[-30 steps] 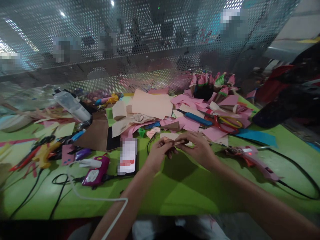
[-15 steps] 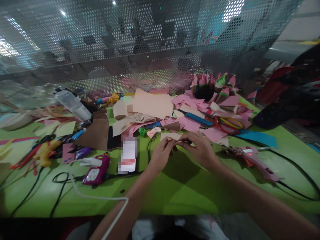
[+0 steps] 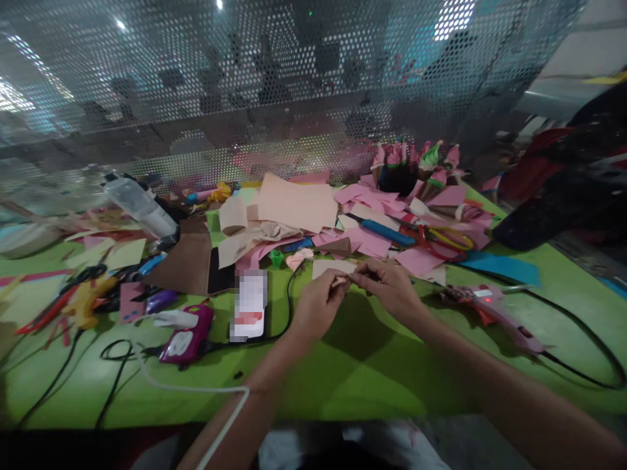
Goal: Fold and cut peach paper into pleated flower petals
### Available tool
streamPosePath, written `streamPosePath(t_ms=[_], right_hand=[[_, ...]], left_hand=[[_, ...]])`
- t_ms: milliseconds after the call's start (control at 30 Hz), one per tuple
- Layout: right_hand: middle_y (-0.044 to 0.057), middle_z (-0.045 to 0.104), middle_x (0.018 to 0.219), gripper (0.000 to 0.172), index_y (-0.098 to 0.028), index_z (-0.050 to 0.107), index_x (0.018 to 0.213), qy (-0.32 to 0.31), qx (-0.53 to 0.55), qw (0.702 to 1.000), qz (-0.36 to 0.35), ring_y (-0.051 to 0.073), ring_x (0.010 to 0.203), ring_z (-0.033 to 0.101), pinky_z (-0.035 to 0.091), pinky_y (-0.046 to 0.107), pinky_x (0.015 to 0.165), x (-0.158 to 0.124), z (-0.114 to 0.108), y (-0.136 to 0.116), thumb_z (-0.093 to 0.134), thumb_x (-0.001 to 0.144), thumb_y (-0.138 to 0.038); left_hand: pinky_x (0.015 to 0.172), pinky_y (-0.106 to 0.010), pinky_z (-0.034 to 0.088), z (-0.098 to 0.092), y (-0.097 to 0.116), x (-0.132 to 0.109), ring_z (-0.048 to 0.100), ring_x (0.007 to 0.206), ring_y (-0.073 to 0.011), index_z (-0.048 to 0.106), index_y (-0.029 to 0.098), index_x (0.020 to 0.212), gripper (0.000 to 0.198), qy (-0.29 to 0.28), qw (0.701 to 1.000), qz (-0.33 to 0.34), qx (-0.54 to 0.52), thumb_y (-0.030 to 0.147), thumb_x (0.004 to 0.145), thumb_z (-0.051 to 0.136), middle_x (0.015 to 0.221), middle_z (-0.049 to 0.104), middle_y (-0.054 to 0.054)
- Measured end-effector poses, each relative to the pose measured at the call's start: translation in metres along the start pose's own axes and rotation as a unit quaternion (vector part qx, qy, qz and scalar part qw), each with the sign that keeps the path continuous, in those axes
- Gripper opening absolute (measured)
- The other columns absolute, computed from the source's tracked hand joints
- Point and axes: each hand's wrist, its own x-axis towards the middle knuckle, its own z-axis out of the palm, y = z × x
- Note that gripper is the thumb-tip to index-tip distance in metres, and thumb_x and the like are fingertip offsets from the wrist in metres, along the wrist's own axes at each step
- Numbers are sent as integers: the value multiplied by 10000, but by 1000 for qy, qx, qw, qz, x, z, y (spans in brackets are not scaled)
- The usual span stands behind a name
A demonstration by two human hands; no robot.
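My left hand (image 3: 318, 301) and my right hand (image 3: 386, 285) meet fingertip to fingertip above the green table (image 3: 372, 385). Both are closed in a pinch on a small pinkish piece (image 3: 341, 281), mostly covered by the fingers; its kind cannot be made out. Just behind the hands lies a pale sheet of paper (image 3: 332, 267). A light pink foam-like piece (image 3: 298, 258) and a small green piece (image 3: 276, 258) rest left of it. To the right a pink hot glue gun (image 3: 504, 313) lies on its side with a red light on.
A phone (image 3: 251, 303), a magenta adapter box (image 3: 187, 335) and a yellow glue gun (image 3: 91, 299) with cords lie left. Behind are paper scraps (image 3: 298, 202), a blue-handled cutter (image 3: 386, 232), red-and-yellow scissors (image 3: 448, 241), a bottle (image 3: 142, 205) and ice-cream-cone shapes (image 3: 431, 156). A white cable (image 3: 196, 390) crosses my left forearm.
My fingers have shifted their pinch, and the left hand has turned a little, showing more of its back. The view has moved slightly; the things on the table lie as before.
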Motion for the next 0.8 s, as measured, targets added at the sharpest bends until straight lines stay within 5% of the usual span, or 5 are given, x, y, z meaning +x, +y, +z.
streamPosePath(t_ms=[233,433,667,800], right_hand=[[48,712,907,197,-218,679,1012,33,-17,994,-107,184,791,645,504,292,675,2,0,1,665,858,-341],[48,727,860,101,-236,712,930,40,-77,980,-178,193,789,667,526,315,705,3,1,6,650,884,-301],[43,719,793,149,-229,709,841,38,-116,981,-153,194,744,655,496,298,664,0,0,5,630,895,-343],[29,704,748,119,-224,698,824,24,-96,988,-115,175,681,634,473,275,620,-2,0,2,635,887,-304]], left_hand=[[467,-213,326,1,0,4,437,474,-94,534,201,802,255,8,977,-119,-175,443,881,520,588,533,45],[462,-204,283,-1,-1,6,399,472,-80,523,186,756,304,-26,953,-164,-255,478,820,580,549,496,51],[563,-262,302,0,-3,3,436,576,-124,470,207,684,347,-14,997,-59,-52,415,952,399,606,480,31],[600,-290,299,0,1,-1,472,627,-156,497,219,745,312,-4,997,-26,79,374,974,354,669,527,10]])
